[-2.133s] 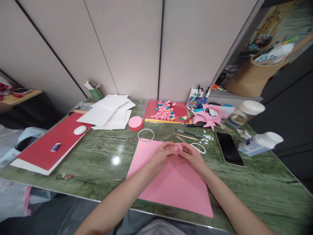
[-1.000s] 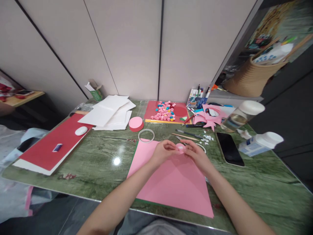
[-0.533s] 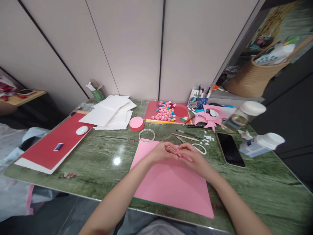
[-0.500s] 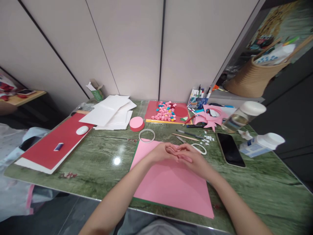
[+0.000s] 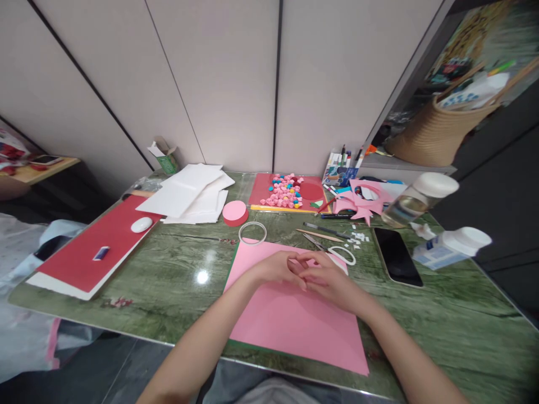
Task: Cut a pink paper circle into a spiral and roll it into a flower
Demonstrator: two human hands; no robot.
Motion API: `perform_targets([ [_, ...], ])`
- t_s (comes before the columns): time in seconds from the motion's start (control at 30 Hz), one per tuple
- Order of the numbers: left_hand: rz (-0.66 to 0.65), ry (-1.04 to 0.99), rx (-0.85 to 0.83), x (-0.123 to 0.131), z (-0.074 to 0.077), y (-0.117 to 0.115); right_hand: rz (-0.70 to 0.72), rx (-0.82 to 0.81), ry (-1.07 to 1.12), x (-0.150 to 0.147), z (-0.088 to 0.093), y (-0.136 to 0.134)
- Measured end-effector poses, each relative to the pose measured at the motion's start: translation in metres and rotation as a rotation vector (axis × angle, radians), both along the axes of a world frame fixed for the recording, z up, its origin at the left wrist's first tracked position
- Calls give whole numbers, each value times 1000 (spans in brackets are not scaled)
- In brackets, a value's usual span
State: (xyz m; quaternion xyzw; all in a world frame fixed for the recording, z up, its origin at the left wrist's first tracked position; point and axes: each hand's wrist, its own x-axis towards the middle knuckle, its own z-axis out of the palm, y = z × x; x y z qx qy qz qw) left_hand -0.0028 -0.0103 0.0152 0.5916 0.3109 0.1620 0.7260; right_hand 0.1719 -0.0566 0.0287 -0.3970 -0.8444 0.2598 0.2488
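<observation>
My left hand (image 5: 275, 268) and my right hand (image 5: 330, 279) meet above a large pink sheet of paper (image 5: 295, 331). Their fingers are curved and spread, with the fingertips touching or overlapping, and I see no object between them. A green edge shows under the pink sheet. Just past my right fingers lie scissors (image 5: 343, 255) with white handles, partly over the sheet's far right corner. A pale ring-shaped roll (image 5: 252, 223) sits at the sheet's far left corner. Beyond it stands a round pink and red piece (image 5: 235, 213).
Small paper balls (image 5: 286, 193) lie on a red sheet by the wall. White papers (image 5: 189, 191) and a red sheet (image 5: 80, 247) with a white oval object (image 5: 142, 224) are at left. At right are a phone (image 5: 396, 257), two bottles (image 5: 450, 249) and pink scraps (image 5: 362, 199).
My fingers have shifted against each other, and my right hand has turned slightly lower. More of the scissors now shows behind it. The objects on the table lie as before.
</observation>
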Motion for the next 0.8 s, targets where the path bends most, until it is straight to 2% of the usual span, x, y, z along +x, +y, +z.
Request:
perform_targets([
  [0.23, 160, -198, -199, 8, -6, 0, -179, 110, 29, 5, -9, 4],
  [0.43, 262, -321, -356, 14, -6, -7, -302, 96, 115, 6, -10, 4],
  [0.57, 300, -318, -389, 15, -6, -8, -313, 65, 141, 4, -8, 4],
  [0.8, 244, -237, -320, 9, -10, -1, -233, 27, 94, 8, -5, 4],
])
